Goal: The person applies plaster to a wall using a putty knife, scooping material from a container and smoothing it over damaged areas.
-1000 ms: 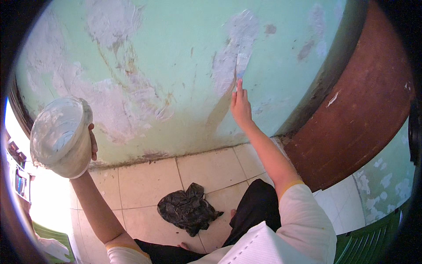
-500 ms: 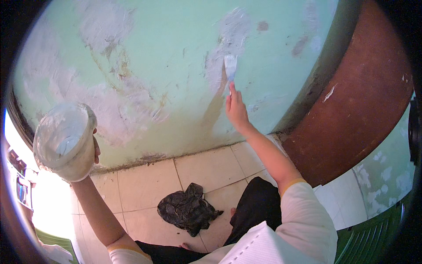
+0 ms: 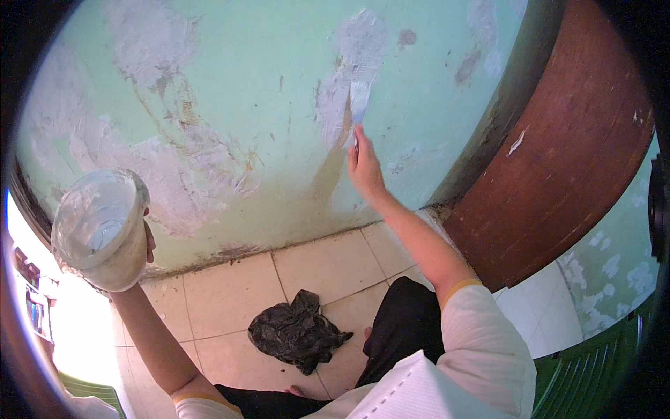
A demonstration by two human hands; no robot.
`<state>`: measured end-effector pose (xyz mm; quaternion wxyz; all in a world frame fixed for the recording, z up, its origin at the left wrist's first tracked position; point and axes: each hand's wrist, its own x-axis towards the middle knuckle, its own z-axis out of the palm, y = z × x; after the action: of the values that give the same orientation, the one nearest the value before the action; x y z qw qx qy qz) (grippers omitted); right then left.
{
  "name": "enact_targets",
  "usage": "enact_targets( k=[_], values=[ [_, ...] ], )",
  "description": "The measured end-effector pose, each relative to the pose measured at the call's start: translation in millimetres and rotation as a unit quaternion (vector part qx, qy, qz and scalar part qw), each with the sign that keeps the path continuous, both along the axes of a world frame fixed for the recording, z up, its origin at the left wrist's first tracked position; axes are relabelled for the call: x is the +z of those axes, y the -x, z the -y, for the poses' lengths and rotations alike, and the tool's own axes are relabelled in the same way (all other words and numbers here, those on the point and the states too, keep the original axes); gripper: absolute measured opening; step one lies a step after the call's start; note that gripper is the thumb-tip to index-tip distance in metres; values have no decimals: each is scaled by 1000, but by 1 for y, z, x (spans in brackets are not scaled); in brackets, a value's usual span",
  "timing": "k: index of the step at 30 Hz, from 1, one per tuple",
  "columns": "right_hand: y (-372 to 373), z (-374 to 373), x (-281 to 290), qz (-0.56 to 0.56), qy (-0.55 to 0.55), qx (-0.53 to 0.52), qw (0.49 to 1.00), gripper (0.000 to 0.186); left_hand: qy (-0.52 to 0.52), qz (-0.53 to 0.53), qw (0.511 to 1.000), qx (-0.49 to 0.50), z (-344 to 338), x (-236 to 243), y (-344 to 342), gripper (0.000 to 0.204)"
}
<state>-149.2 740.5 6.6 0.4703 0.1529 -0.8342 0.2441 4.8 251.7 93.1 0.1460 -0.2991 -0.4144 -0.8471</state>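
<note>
My right hand (image 3: pixel 365 167) is closed round the handle of a putty knife (image 3: pixel 359 99). Its pale, wide blade lies against a whitish putty patch (image 3: pixel 361 43) on the green wall (image 3: pixel 265 63). Below the blade a brownish streak, perhaps partly shadow, runs down the wall. At the left, my left hand (image 3: pixel 149 241) grips a translucent plastic tub (image 3: pixel 101 230) from its right side, and its mouth tilts toward me. White smears coat the tub's inside and rim. Most of the left hand's fingers are hidden behind the tub.
On the tiled floor (image 3: pixel 230 293) lies a crumpled black plastic bag (image 3: pixel 296 332), before my bent knee. A reddish-brown wooden panel (image 3: pixel 558 160) stands at the right. Green plastic chairs (image 3: pixel 593 363) show at the lower right and lower left. Other whitish patches (image 3: pixel 167 174) cover the wall's left part.
The putty knife and my right hand sit slightly farther left in the picture, as does the wall, so the view has shifted a little. Both hands keep their holds.
</note>
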Motion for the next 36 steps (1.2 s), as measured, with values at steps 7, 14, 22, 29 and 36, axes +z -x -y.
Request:
enact_targets(
  k=[7, 14, 22, 29, 36],
  values=[
    [-23, 10, 46, -31, 63, 13, 997, 49, 1, 9, 999, 32, 20, -2, -4, 106],
    [14, 19, 67, 8, 75, 17, 997, 50, 1, 8, 999, 34, 10, 0, -3, 107],
    [-27, 46, 8, 27, 83, 50, 995, 51, -13, 0, 999, -37, 36, -8, -5, 95],
    [14, 41, 62, 27, 91, 12, 995, 53, -18, 32, 999, -30, 31, -12, 2, 98],
    [-24, 58, -14, 62, 63, 69, 994, 54, -16, 42, 999, 4, 30, -11, -1, 102]
  ],
)
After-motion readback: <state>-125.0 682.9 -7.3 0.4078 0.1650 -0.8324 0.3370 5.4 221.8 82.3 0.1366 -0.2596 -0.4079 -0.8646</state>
